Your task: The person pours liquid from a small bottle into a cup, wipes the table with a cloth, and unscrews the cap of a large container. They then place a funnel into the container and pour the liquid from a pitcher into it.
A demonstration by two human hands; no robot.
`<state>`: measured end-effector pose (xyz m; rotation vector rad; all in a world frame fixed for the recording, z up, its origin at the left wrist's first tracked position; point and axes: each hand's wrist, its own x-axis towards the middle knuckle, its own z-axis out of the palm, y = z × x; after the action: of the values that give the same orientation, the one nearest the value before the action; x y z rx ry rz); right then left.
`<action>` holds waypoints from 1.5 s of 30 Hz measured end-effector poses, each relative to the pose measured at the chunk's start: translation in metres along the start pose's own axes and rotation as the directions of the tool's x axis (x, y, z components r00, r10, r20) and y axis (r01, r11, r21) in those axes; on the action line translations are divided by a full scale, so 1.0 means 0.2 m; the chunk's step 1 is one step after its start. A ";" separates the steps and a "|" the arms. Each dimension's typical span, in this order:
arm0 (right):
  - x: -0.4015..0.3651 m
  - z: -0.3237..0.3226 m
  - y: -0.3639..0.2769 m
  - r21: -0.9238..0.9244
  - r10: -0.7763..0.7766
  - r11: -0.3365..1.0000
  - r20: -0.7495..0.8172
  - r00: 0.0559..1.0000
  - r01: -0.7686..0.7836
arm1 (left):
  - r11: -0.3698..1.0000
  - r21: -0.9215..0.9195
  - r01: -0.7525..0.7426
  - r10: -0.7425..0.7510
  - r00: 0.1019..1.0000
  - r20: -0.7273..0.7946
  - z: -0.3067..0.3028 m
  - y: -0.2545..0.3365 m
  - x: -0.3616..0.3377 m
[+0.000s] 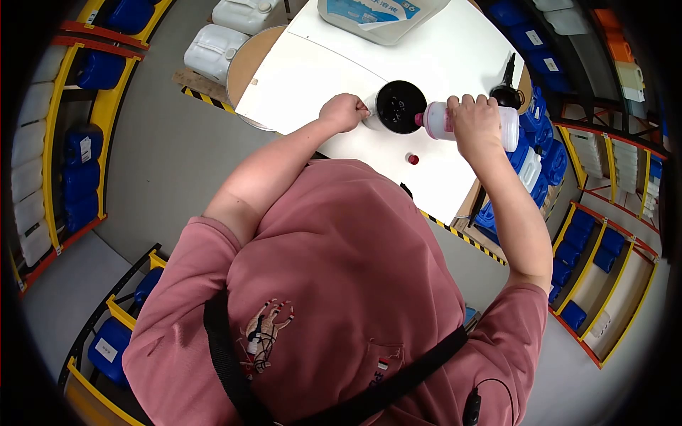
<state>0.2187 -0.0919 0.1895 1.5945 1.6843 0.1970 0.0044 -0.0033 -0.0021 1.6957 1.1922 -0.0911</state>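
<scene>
A cup (401, 107) with a white outside and a dark inside stands on the white table, with several small light spots showing in it. My left hand (345, 113) is closed at the cup's left side; whatever part its fingertips grip is mostly hidden. In my right hand (474, 126) is a translucent white bottle (440, 121) with a pink label. The bottle lies tipped nearly level, its reddish mouth at the cup's right rim. Whether liquid is flowing cannot be made out. A small red cap (413, 159) rests on the table below the cup.
A large translucent jug (387, 25) with a blue label stands at the table's (305, 78) far side. Toward the right edge lies a black funnel-like item (506, 92) with a long stem. Blue jugs (541, 135) crowd the right side; white jugs (211, 53) stand left.
</scene>
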 end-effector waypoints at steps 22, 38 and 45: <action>0.01 0.03 0.00 0.022 -0.005 1.000 -0.006 1.000 0.005 | 1.000 0.006 0.005 -0.005 1.000 0.017 0.00 0.00 0.01; 0.04 0.09 -0.06 -0.060 -0.025 0.998 -0.033 0.999 0.023 | 1.000 0.028 0.011 -0.012 1.000 0.025 -0.01 0.01 0.00; 0.04 0.08 -0.06 -0.027 -0.025 0.999 -0.054 0.998 0.024 | 0.999 0.032 0.018 -0.018 1.000 0.023 -0.02 0.01 -0.01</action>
<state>0.2202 -0.0931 0.1672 1.5615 1.7351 0.2514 0.0045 -0.0016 0.0019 1.7074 1.1941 -0.1416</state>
